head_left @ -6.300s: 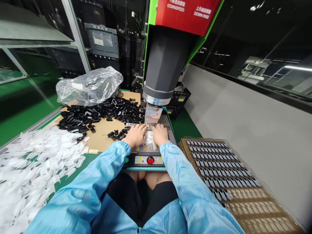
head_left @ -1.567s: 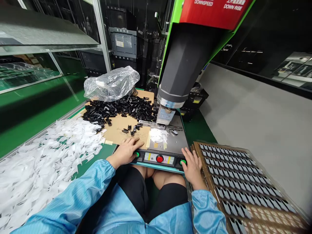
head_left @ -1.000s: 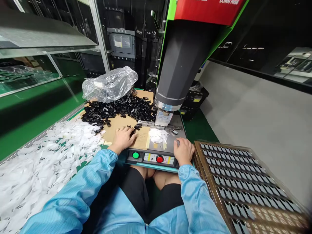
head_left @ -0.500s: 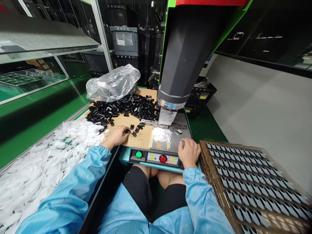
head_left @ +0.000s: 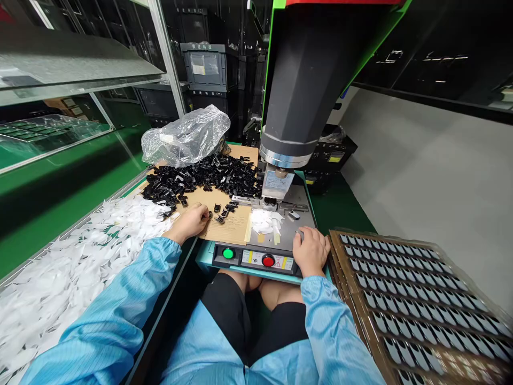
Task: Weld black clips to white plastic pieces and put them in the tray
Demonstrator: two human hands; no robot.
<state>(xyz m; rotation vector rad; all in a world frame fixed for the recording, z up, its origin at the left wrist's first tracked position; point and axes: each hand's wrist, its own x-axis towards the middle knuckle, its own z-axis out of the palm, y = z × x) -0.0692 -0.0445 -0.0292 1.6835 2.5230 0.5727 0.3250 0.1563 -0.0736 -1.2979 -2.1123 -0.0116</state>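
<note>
My left hand [head_left: 191, 221] is on the cardboard [head_left: 234, 227], its fingers pinched on a small black plastic clip [head_left: 210, 215]. A few loose black clips [head_left: 219, 219] lie just to its right. My right hand [head_left: 311, 249] rests on the right front corner of the press base [head_left: 292, 243], fingers bent loosely and apart, with no object seen in it. Above the fixture [head_left: 269, 203], which has a dark part in it, hangs the press head [head_left: 277, 182], a gap between them. White film pieces [head_left: 266, 221] and a small grey-and-black part [head_left: 294, 215] lie in front of the fixture.
A heap of black clips [head_left: 204, 174] and a clear plastic bag [head_left: 186, 136] are behind my left hand. White pieces [head_left: 52, 283] cover the left bench. The front panel has a green button [head_left: 228, 254] and a red button [head_left: 268, 261]. Trays of grey parts [head_left: 417, 289] stand right.
The press head has risen off the fixture, and the dark part under it now shows. My left hand has drawn slightly left, its fingers closed on a clip. My right hand has stayed put.
</note>
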